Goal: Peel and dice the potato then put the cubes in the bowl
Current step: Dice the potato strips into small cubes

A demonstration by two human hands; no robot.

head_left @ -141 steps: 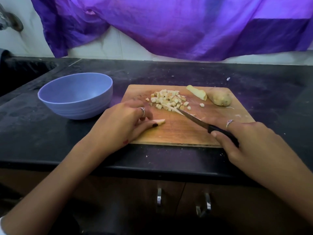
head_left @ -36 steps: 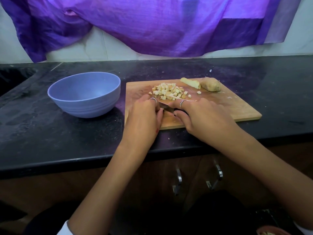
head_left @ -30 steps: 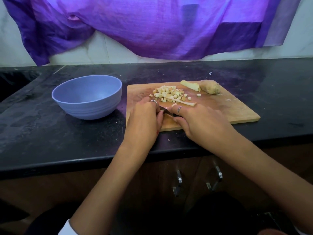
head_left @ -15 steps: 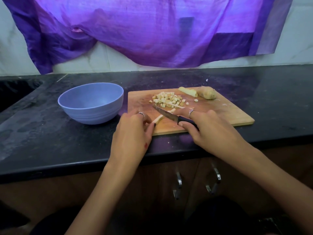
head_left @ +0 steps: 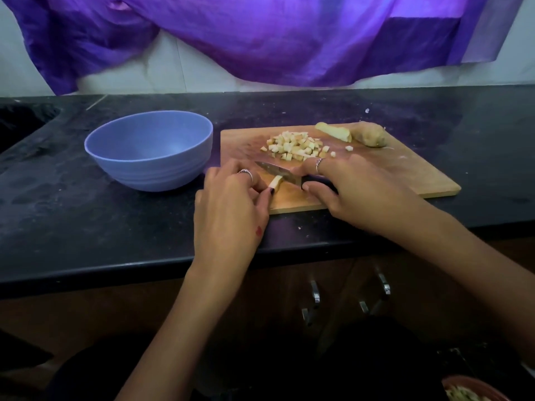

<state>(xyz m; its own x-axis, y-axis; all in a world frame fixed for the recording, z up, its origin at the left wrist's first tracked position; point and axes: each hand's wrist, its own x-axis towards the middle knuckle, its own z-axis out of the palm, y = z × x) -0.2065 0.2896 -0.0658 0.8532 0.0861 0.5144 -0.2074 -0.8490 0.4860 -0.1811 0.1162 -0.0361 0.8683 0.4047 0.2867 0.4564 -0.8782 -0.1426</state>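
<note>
Potato strip (head_left: 275, 180) on the cutting board (head_left: 405, 175), near edge, pinched in the left hand (head_left: 231, 204) grip. Knife (head_left: 278, 172) blade lies across the strip; right hand (head_left: 356, 192) grip closed round the handle. Diced cubes (head_left: 295, 146) heaped beyond; blue bowl (head_left: 149, 149) left on the bench (head_left: 86, 221).

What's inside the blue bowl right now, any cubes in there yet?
The blue bowl shows only bare inner wall; its bottom is hidden by the near rim. The diced cubes sit on the cutting board.
</note>
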